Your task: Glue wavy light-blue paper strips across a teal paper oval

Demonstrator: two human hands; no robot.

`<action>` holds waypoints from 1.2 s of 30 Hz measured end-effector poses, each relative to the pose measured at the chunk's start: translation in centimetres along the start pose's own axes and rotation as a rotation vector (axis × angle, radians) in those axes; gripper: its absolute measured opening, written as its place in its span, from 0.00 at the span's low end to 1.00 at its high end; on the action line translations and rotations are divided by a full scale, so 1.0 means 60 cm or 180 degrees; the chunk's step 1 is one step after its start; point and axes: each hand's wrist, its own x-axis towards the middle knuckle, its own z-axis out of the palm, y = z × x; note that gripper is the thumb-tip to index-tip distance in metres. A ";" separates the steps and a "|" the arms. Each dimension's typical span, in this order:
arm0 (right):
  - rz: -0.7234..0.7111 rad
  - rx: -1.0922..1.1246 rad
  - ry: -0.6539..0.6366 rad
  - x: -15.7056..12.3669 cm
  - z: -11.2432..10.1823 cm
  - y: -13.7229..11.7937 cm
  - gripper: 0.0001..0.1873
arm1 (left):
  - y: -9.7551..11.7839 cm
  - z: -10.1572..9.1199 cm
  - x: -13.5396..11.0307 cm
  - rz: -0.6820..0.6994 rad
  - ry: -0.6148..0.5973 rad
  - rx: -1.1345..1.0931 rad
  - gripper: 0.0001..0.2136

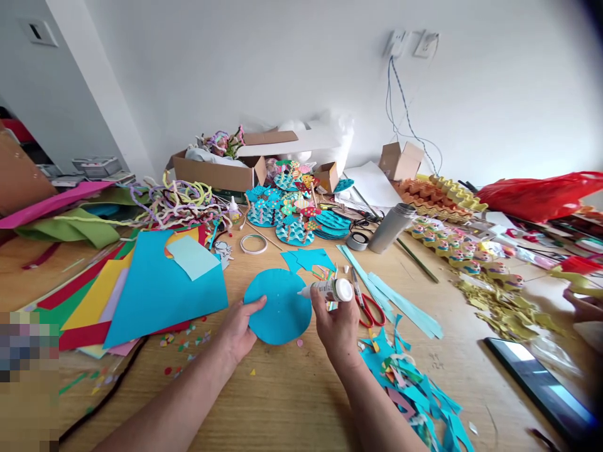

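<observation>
A blue paper circle [277,307] lies flat on the wooden table [292,389] in front of me. My left hand [240,329] rests at its left edge, fingers curled, thumb touching the paper. My right hand [336,323] is closed round a small white glue bottle [330,290], held sideways with its nozzle pointing left over the circle's right edge. Red-handled scissors [370,307] lie just right of that hand. Blue paper offcuts [308,258] sit behind the circle.
Coloured paper sheets [155,289] lie at left, pipe cleaners [174,204] and a cardboard box [221,172] behind them. Finished blue paper pieces [287,216], a tape roll [253,243] and a metal flask [391,227] stand mid-table. Scraps [409,383] and a phone [541,383] lie right. Another person's hand [581,304] shows at the far right.
</observation>
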 end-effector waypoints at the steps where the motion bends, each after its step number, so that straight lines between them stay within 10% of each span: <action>1: -0.0003 0.0002 0.0006 0.000 0.000 0.000 0.11 | 0.000 0.001 0.000 -0.0004 0.0009 0.0010 0.12; 36: -0.0042 0.0206 -0.0378 -0.008 0.003 -0.004 0.11 | -0.002 0.005 -0.003 0.0039 -0.0103 0.0033 0.14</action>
